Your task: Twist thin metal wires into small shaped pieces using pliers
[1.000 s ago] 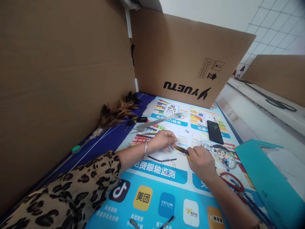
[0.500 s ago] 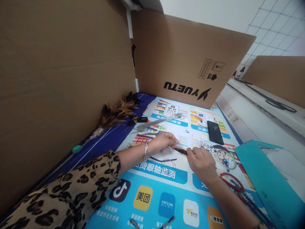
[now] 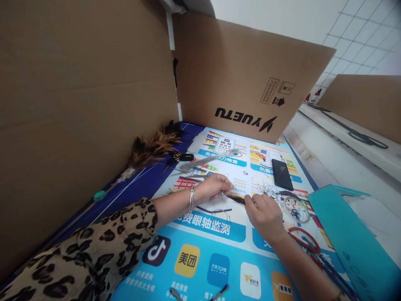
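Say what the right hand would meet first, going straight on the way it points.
Leading with its pliers, the right hand would probably meet the small wiry piece at the fingertips of the left hand; depth is unclear, so they may already touch.

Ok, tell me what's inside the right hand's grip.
The right hand holds what look like pliers; their dark front end sticks out toward the left hand. The rest is mostly covered by the gripping hand and can't be made out.
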Tool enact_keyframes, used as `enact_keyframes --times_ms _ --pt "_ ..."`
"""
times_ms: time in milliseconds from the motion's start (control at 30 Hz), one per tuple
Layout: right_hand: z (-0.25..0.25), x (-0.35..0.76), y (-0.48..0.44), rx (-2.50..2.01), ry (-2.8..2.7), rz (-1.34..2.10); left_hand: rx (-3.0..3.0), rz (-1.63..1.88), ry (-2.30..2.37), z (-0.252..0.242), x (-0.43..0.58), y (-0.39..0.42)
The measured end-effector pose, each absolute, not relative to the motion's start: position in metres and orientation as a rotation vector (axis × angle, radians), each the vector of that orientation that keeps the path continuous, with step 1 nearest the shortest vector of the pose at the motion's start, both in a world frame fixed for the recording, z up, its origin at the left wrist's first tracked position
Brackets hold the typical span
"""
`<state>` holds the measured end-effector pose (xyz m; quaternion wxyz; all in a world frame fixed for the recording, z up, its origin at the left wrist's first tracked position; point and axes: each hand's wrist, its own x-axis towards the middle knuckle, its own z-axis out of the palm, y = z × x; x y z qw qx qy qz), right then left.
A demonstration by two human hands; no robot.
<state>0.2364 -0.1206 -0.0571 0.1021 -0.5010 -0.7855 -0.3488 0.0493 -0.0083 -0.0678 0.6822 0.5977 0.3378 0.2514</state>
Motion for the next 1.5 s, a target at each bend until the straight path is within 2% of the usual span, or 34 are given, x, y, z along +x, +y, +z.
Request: enact_keyframes --times_ms 933,1500 --pt "-0.060 0.233 -0.121 -1.492 -2.346 -0.978 1.381 0.599 0.818 -0.045 0.050 -0.012" --pt "-0.058 0.234 -0.119 -1.525 -2.298 -1.002 1.318 0.542 0.807 -0.056 0.051 -0.012"
